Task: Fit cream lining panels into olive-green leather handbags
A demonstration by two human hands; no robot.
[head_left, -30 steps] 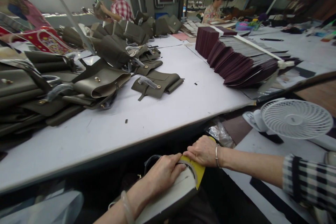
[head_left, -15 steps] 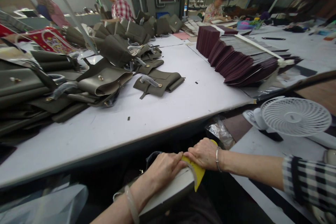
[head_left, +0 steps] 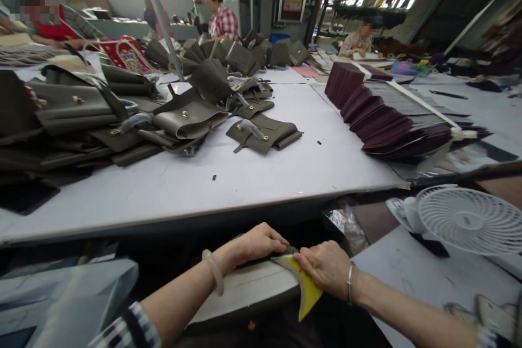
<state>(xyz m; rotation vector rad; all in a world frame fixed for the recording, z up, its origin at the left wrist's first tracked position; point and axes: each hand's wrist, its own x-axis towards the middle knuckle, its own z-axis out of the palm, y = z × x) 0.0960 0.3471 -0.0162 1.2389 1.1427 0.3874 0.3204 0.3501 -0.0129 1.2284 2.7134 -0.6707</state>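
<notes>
In the head view, a dark olive bag with a long pale panel (head_left: 248, 285) lies across my lap. My left hand (head_left: 261, 240) is closed on the bag's far edge, its fingertips bent over the rim. My right hand (head_left: 326, 266) grips a yellow curved piece (head_left: 309, 292) with a greyish inner edge. The yellow piece lies against the right end of the pale panel, its pointed tip hanging down. The left fingertips are just short of the right hand. My right palm hides part of the yellow piece.
A white table (head_left: 281, 179) stands ahead, with olive bags (head_left: 191, 114) heaped at left and a tied maroon stack (head_left: 379, 109) at right. A white fan (head_left: 465, 220) sits at my right, and clear plastic (head_left: 61, 299) at my left. Several people work beyond.
The view has tilted up and swung left. My left hand has shifted to the bag's far edge, and a small gap now shows between the two hands. The right hand still holds the yellow piece.
</notes>
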